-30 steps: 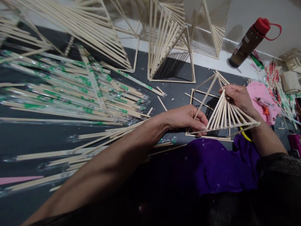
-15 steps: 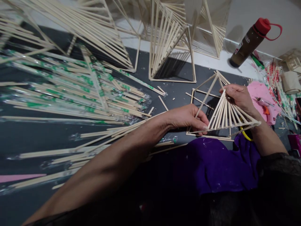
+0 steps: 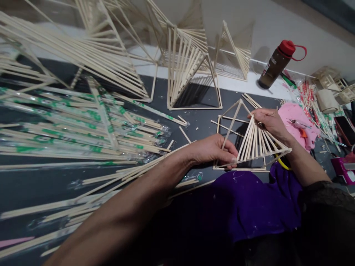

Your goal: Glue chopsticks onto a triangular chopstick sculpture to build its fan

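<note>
A small frame of thin wooden sticks (image 3: 253, 143), with a fan of sticks spreading from its top, is held up between my hands. My left hand (image 3: 219, 150) pinches its lower left corner between thumb and fingers. Closed on the top of the fan is my right hand (image 3: 266, 120); its fingertips are partly hidden behind the sticks. Beneath the held frame, a flat square of sticks (image 3: 241, 169) lies on the dark table. Purple cloth (image 3: 249, 199) sits just below, and part of a yellow ring (image 3: 283, 163) shows near my right forearm.
Plastic-wrapped stick bundles (image 3: 91, 122) cover the left side. Larger stick structures (image 3: 191, 70) stand along the back. At the right are a dark bottle with a red cap (image 3: 276, 64), a glue gun (image 3: 302, 127) on pink material (image 3: 288, 111), and a phone (image 3: 345, 129).
The camera view has shifted, so the scene sits lower and further left, with more showing at the right. Both hands keep their hold on the stick frame.
</note>
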